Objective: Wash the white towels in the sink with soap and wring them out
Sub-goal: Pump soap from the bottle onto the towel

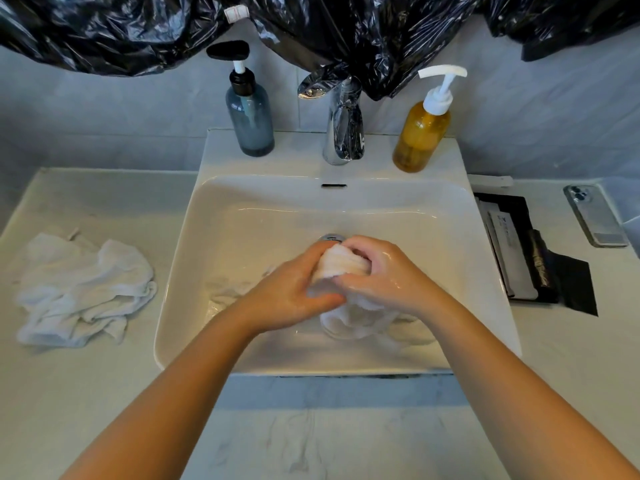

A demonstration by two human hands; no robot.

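Both hands grip one white towel (341,268) over the middle of the sink (242,216): the left hand (294,289) and the right hand (384,271) are curled around it. More towels (83,292) lie crumpled on the counter (86,393), near its left edge.

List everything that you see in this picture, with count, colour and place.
sink: one, white, middle of counter
tap: one, chrome, behind the basin
blue bottle: one, blue-grey, black pump, left of tap
amber bottle: one, amber, white pump, right of tap
held towel: one, white, over the basin
towel pile: one crumpled pile, white, counter left of sink
tray: one, black, counter right of sink
phone: one, silver, counter far right
plastic sheet: count unclear, black, hangs across the top
counter: one, pale marble, around sink
left grip: one, bare, grips held towel
right grip: one, bare, grips held towel
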